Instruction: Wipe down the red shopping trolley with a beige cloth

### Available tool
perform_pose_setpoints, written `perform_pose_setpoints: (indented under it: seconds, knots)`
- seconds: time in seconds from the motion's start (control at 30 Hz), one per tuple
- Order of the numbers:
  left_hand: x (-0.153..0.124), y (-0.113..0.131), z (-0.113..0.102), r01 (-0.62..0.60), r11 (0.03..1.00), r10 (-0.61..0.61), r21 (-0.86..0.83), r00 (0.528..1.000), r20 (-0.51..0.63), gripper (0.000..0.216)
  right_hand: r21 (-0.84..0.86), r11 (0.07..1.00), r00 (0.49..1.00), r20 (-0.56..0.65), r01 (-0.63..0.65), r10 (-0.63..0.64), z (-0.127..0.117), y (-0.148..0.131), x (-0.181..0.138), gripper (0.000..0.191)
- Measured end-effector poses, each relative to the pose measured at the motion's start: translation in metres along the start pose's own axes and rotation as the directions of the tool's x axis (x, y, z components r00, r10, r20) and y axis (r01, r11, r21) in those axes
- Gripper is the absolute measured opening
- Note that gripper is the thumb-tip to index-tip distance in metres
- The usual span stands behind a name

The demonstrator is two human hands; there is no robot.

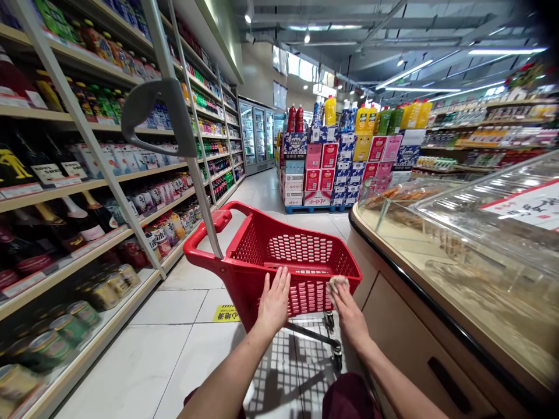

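A red plastic shopping cart with perforated basket walls stands before me, its long grey pull handle rising at the left. My left hand lies flat against the near side of the basket, fingers stretched out and nothing in them. At the basket's right end, my right hand presses a crumpled pale cloth to the rim near the corner. Part of the cloth is hidden under the fingers. Black caster wheels show below the basket.
Shelves of bottles and cans line the left. A glass-topped display counter with a black edge stands close on the right. Stacked drink cartons rise ahead on a blue pallet. A yellow floor sticker lies on white tiles.
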State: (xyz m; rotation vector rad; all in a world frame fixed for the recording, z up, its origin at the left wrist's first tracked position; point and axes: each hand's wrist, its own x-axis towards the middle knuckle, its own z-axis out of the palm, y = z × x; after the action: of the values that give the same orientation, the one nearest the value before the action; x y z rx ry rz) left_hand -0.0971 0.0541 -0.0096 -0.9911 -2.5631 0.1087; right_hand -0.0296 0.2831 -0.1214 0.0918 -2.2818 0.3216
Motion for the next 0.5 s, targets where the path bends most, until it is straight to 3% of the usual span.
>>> perform_pose_setpoints:
  seconds: [0.13, 0.3, 0.5]
  knots:
    - [0.001, 0.0, -0.002, 0.002, 1.0, -0.002, 0.005, 1.0, 0.027, 0.066, 0.014, 1.0, 1.0, 0.014, 0.005, -0.006, -0.005, 0.013, -0.005, 0.053]
    - [0.001, 0.001, -0.007, 0.021, 1.0, -0.02, -0.018, 0.998, 0.061, 0.069, -0.005, 0.983, 0.982, -0.056, -0.183, 0.182, -0.009, 0.029, 0.008, 0.058]
    - [0.001, 0.001, -0.002, 0.014, 1.0, -0.014, -0.01, 0.998, 0.058, 0.069, -0.028, 0.937, 0.934, 0.074, -0.347, 0.348, 0.002, 0.027, -0.021, 0.055]
